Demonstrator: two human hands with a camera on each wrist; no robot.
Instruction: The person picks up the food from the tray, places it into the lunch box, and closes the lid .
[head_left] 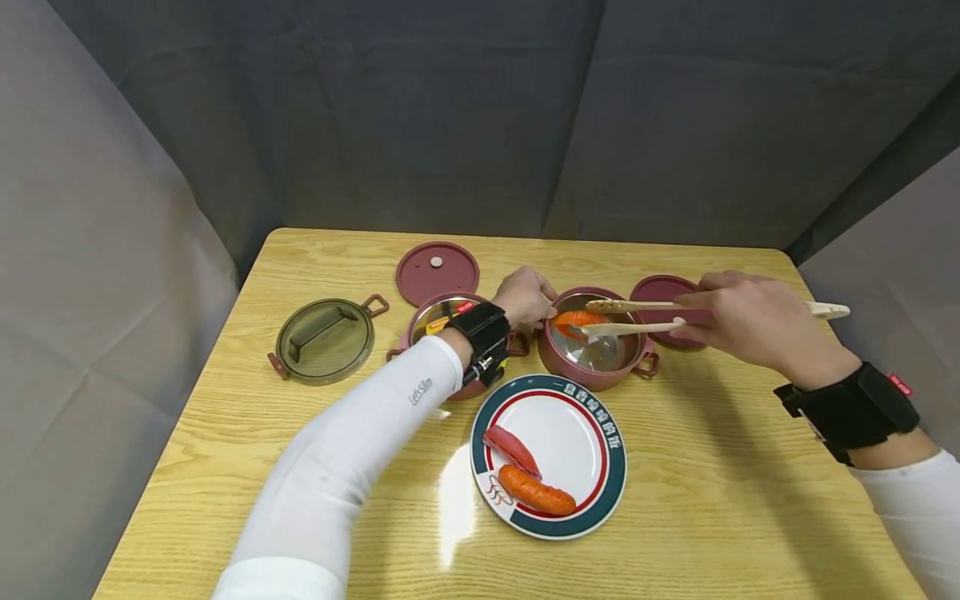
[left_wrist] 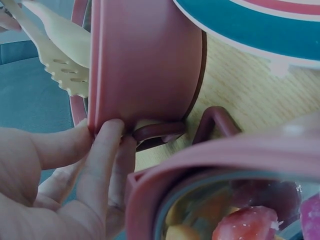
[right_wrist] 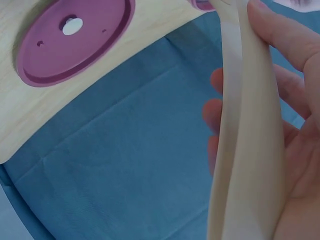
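Note:
My right hand (head_left: 708, 321) grips cream tongs (head_left: 637, 317) by their arms. The tong tips pinch an orange food piece (head_left: 577, 320) just over the open right pink pot (head_left: 596, 367). My left hand (head_left: 534, 307) pinches that pot's left rim by its handle; in the left wrist view my fingers (left_wrist: 107, 150) press the pot wall (left_wrist: 145, 65) beside the handle (left_wrist: 160, 131). The tongs' slotted ends (left_wrist: 62, 60) show above. In the right wrist view my fingers (right_wrist: 295, 55) wrap the tongs (right_wrist: 245, 130).
A second pink pot (head_left: 438, 321) with food pieces sits left of the first. A rimmed plate (head_left: 600, 467) holds two red-orange food pieces near the front. A glass lid (head_left: 324, 340) lies at the left, and maroon lids (head_left: 437, 272) (head_left: 660, 290) lie behind the pots.

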